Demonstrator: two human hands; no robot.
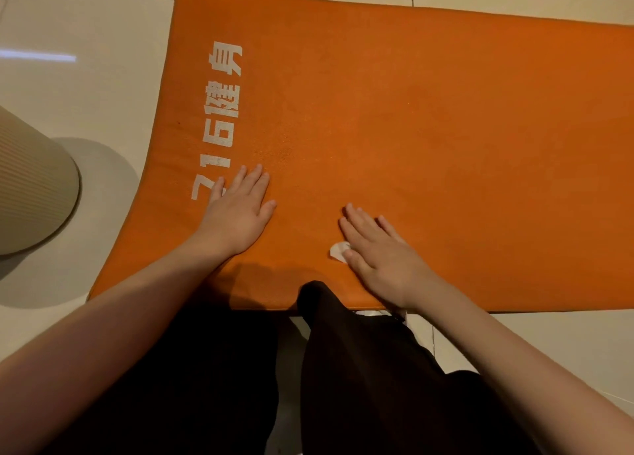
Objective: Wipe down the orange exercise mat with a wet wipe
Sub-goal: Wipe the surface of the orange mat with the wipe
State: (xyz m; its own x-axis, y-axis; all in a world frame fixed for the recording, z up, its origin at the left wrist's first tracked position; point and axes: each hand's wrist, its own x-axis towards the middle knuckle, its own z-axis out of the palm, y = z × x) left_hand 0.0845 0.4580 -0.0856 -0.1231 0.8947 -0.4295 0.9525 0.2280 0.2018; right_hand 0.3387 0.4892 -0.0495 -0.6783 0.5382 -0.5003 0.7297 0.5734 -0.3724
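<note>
The orange exercise mat lies flat on the tiled floor, with white printed characters along its left end. My left hand rests flat on the mat beside that print, fingers straight. My right hand presses flat on the mat near its front edge. A small white wet wipe sits under that palm, and only a bit of it shows beside the thumb.
A beige ribbed rolled mat stands on the floor to the left of the orange mat. My legs in dark trousers are at the mat's front edge. Pale floor tiles surround the mat.
</note>
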